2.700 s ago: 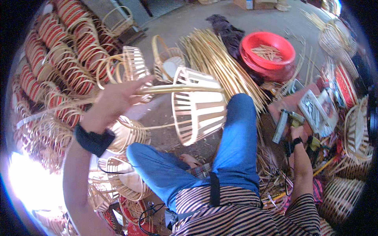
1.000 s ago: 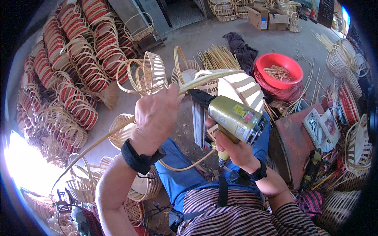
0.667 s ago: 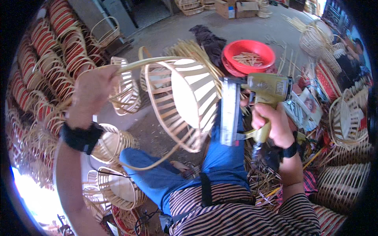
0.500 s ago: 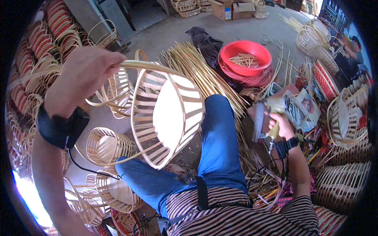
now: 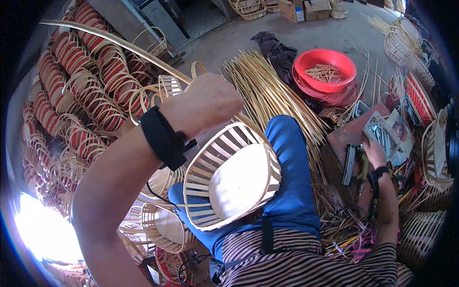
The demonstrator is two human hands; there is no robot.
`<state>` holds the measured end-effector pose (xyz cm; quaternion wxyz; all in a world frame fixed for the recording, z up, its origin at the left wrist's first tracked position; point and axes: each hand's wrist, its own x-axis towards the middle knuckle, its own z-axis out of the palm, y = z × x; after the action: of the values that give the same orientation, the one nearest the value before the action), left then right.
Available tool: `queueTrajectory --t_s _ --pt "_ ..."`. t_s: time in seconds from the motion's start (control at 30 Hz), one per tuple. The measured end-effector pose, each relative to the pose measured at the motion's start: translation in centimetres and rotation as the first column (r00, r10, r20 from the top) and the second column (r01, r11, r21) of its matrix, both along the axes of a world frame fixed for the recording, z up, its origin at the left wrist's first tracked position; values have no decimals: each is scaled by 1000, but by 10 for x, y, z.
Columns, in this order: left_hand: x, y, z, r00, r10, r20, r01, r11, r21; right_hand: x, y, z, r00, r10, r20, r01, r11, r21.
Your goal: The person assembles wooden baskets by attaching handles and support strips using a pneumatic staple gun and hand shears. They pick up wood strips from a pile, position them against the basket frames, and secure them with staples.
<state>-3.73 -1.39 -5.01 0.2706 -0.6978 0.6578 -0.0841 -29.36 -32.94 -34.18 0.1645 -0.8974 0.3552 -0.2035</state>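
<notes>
My left hand (image 5: 215, 100) is closed around a long pale cane strip (image 5: 129, 48), which runs up to the upper left and down toward the basket. Below that hand a slatted wooden basket (image 5: 239, 179) with a pale oval base lies tilted across my lap. At the right, my right hand (image 5: 374, 154) is closed on the nail gun (image 5: 352, 163) with its long silver magazine, down beside a reddish board (image 5: 342, 136) and a tray of metal strips (image 5: 380, 134). Its fingertips are partly hidden.
Stacked red-banded baskets (image 5: 76, 95) fill the left. Loose canes (image 5: 267, 91), a red basin with sticks (image 5: 344, 76) and dark cloth (image 5: 265, 45) lie ahead. More baskets (image 5: 435, 153) crowd the right; cardboard boxes (image 5: 299, 9) stand at the back.
My left hand has swung inward to the middle with the cane. The basket has dropped onto my lap. My right hand and the nail gun have moved from the middle down to the right.
</notes>
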Motion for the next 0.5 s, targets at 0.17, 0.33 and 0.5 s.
queueTrajectory --t_s 0.17,0.33,0.5 --pt "1 -2 -2 994 105 -18 -105 994 32 138 130 163 701 504 504 -648 745 158" --pt "-11 -3 31 988 147 -54 -141 984 109 200 225 173 266 649 713 -932 362 18" --pt "-24 45 105 916 399 -33 -398 917 34 207 237 164 350 665 659 -891 453 17"
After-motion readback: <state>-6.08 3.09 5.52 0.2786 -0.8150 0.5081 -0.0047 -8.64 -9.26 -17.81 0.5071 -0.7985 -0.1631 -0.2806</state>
